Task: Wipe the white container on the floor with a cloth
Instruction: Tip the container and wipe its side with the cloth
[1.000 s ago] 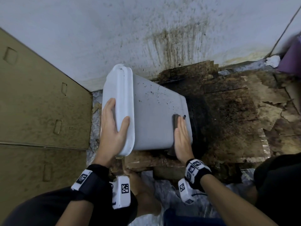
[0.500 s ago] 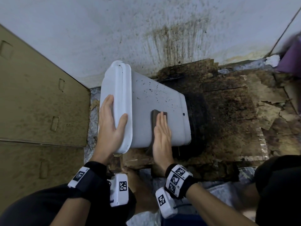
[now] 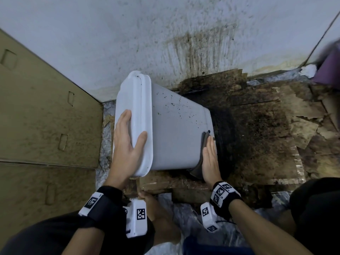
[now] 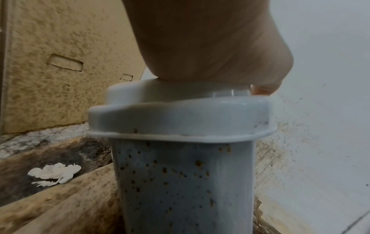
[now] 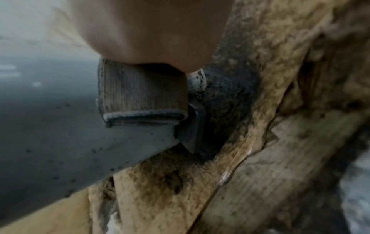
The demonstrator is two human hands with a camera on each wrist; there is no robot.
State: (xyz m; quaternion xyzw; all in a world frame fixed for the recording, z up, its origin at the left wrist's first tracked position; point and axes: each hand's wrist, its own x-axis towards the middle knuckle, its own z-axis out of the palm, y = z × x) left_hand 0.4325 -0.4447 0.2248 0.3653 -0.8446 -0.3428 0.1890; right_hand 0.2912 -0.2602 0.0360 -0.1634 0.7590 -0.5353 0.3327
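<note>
The white container [image 3: 174, 129] leans tilted on the floor, its lid [image 3: 136, 107] up at the left and its side speckled with dark spots. My left hand [image 3: 127, 138] clasps the lid rim, fingers over the top and thumb on the near edge; in the left wrist view the palm [image 4: 210, 39] sits on the lid above the spotted body [image 4: 180, 182]. My right hand [image 3: 209, 159] lies flat with straight fingers, pressing a dark folded cloth [image 3: 196, 171] against the side near the container's bottom edge. The right wrist view shows the cloth [image 5: 140, 98] under the hand [image 5: 156, 28] on the grey side [image 5: 60, 134].
A large cardboard box [image 3: 46, 116] stands close on the left. The stained wall [image 3: 184, 34] runs behind. Soiled, torn cardboard [image 3: 257, 135] covers the floor to the right, with a purple object [image 3: 329, 70] in the far corner. A white paper scrap [image 4: 54, 172] lies beside the container.
My right hand slid the cloth left to the middle of the side, then back right to the bottom edge. The left hand has kept its hold on the lid.
</note>
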